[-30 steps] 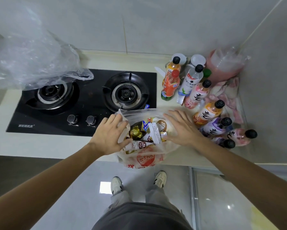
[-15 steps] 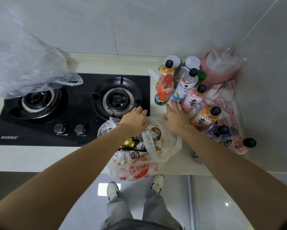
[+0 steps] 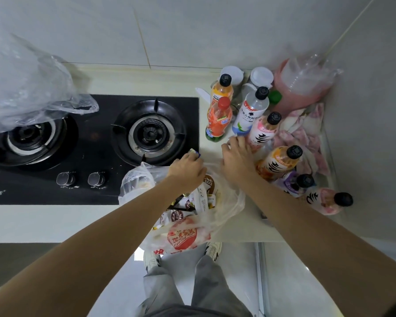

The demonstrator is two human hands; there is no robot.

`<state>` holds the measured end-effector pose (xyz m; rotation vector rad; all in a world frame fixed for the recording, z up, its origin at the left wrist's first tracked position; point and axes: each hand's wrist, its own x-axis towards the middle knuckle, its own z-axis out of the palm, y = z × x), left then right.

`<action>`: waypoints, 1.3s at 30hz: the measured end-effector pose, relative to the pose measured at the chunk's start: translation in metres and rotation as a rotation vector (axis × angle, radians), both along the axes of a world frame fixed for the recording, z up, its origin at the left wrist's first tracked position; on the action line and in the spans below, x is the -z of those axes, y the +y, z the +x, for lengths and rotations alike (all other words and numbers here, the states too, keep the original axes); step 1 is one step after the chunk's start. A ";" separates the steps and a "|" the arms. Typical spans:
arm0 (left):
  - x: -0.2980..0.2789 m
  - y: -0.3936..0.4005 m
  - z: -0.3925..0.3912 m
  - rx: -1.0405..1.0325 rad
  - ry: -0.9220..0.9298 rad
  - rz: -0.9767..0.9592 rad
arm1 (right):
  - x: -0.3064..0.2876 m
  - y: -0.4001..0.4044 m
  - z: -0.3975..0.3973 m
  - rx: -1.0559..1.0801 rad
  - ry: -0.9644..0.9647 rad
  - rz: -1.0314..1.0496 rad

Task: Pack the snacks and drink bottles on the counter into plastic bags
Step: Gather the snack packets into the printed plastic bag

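Note:
A clear plastic bag full of snack packets slumps over the counter's front edge. My left hand reaches past its far rim and pinches a small blue and green snack packet at the hob's corner. My right hand is beyond the bag, its fingers curled down at the foot of the drink bottles; what lies under them is hidden. Several bottles stand there: an orange one with a red cap, a white one, a pink one and an orange one. Another pink bottle leans at the right.
A black two-burner gas hob fills the left of the counter. A crumpled clear plastic bag lies over its left burner. In the back right corner are a pink jug wrapped in plastic, white-lidded jars and a pink patterned cloth. Walls close the back and right.
Both hands left the bag's mouth and moved away from me. The left hand now pinches a packet by the hob; the right hand reached the foot of the bottles.

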<state>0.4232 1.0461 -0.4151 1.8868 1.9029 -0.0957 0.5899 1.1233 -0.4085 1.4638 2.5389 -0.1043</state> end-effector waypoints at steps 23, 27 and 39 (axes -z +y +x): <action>0.008 0.018 0.000 -0.154 -0.158 -0.013 | 0.011 -0.001 0.014 -0.056 0.032 0.028; 0.007 0.017 -0.003 -0.171 -0.215 0.035 | 0.008 0.002 0.012 -0.078 -0.005 0.044; -0.021 -0.015 -0.025 -0.229 -0.370 0.195 | -0.011 0.001 0.006 0.045 -0.068 -0.105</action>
